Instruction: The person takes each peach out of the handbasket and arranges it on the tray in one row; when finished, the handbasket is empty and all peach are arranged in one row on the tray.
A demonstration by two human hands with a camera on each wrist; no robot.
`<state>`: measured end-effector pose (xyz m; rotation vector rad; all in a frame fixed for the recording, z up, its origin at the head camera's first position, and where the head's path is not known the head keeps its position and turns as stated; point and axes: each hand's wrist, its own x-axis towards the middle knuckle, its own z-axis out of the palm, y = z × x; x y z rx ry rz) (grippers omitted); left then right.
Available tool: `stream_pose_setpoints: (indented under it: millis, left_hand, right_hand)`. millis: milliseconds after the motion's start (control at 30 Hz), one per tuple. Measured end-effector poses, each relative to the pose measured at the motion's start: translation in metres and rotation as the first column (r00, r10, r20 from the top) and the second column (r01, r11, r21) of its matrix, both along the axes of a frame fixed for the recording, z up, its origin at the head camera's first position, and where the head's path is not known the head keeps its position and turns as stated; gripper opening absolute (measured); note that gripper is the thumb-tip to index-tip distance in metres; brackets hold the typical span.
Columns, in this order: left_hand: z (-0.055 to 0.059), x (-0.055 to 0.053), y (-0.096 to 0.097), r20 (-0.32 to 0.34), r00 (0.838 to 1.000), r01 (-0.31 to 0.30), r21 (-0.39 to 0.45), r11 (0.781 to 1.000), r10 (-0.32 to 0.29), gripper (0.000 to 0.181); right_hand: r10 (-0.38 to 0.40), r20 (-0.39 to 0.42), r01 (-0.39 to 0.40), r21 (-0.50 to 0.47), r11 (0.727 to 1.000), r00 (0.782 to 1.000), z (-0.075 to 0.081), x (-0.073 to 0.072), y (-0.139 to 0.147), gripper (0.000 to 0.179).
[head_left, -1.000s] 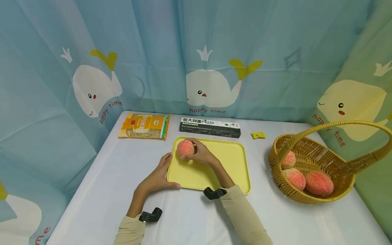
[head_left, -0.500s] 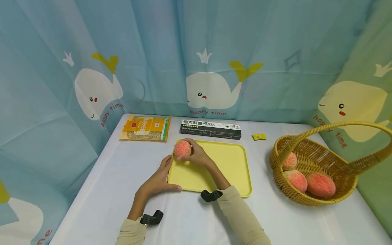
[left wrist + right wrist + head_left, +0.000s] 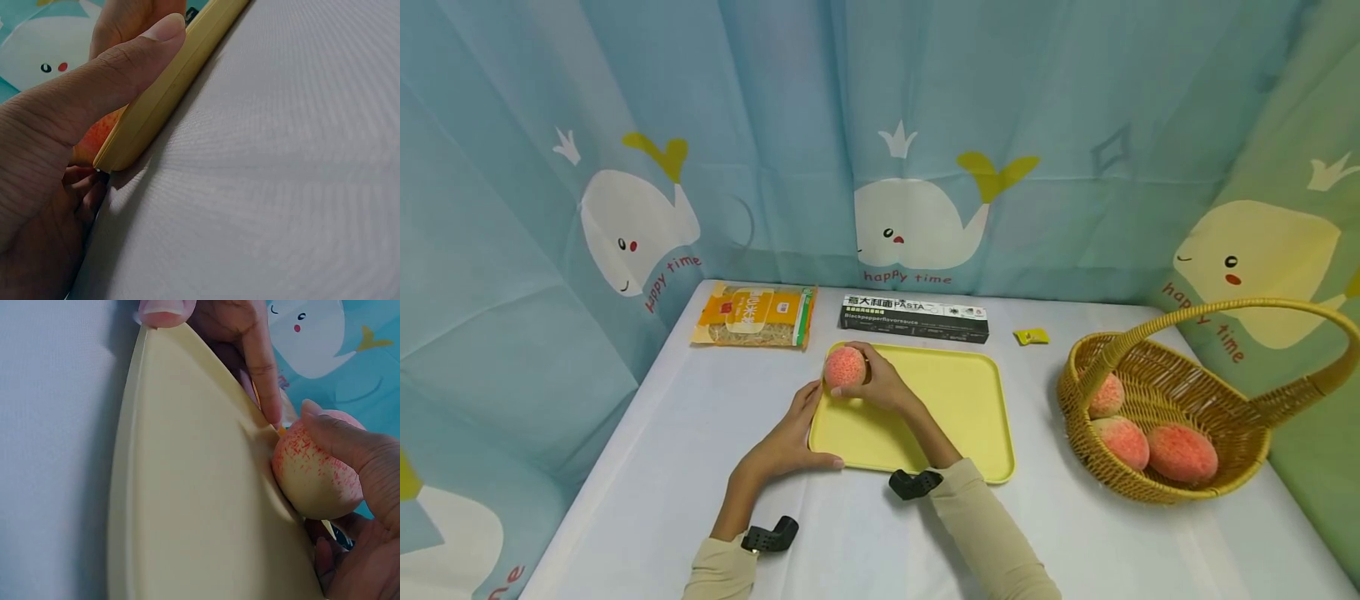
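A pink-and-yellow peach (image 3: 845,367) is at the far left corner of the yellow tray (image 3: 940,400). My right hand (image 3: 883,385) grips it from the right, thumb on the near side and fingers behind. In the right wrist view, the peach (image 3: 319,469) sits against the tray's inner side, with the thumb across its upper part. My left hand (image 3: 786,437) holds the tray's near left corner, thumb along the front rim and fingers along the left side. The left wrist view shows that thumb lying against the tray rim (image 3: 159,103), with the peach partly hidden behind.
A wicker basket (image 3: 1078,425) with a tall handle and several peaches stands at the right. Along the back lie an orange grain bag (image 3: 756,317), a black-and-white pasta box (image 3: 913,318) and a small yellow packet (image 3: 1032,336). Curtains (image 3: 790,167) enclose the white table.
My right hand has moved the peach slightly left, into the tray's far left corner. My left hand keeps its hold on the tray.
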<state>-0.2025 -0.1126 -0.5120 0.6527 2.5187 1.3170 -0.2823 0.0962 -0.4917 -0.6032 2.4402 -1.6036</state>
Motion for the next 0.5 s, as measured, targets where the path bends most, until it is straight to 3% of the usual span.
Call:
stream_pose_setpoints:
  millis: [500]
  left_hand:
    - [0.0001,-0.0013,-0.0006,-0.009,1.0,0.0,-0.017,1.0,0.0,0.127]
  right_hand:
    - [0.008,0.007,-0.008,0.028,1.0,1.0,0.001,0.0049,0.0031,0.089]
